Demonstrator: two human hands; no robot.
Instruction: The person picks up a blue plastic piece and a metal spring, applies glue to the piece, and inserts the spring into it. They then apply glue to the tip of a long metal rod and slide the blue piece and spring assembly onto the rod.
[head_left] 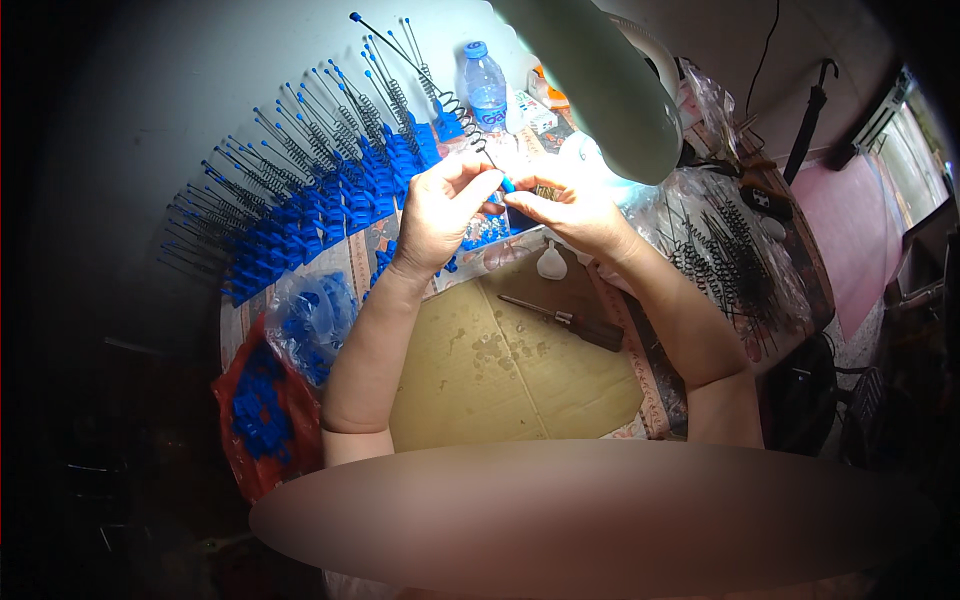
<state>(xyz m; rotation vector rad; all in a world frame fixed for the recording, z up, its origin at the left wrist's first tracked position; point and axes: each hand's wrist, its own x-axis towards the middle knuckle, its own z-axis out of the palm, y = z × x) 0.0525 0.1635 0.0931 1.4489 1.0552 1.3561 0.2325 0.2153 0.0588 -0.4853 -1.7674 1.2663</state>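
Observation:
Both hands meet under the lamp's bright light around one small assembly. My left hand point(447, 208) is closed, its thumb and fingers pinching near the lower end of a black coiled wire point(479, 146) that leans up to the left and ends in a blue tip. A small blue plastic piece point(508, 185) shows between the two hands at the wire's lower end. My right hand point(575, 208) pinches this blue piece from the right. Just how the wire and the piece join is hidden by fingers and glare. Small blue and metallic parts point(487, 232) lie just below the hands.
Rows of blue bases with upright coiled wires point(330, 190) line the left and back. A water bottle point(485, 88) stands behind. A screwdriver point(565, 322) and white squeeze bottle point(551, 261) are nearer. Loose black wires point(725, 255) lie right; a red bag point(235, 425) sits left. The lamp point(600, 90) overhangs.

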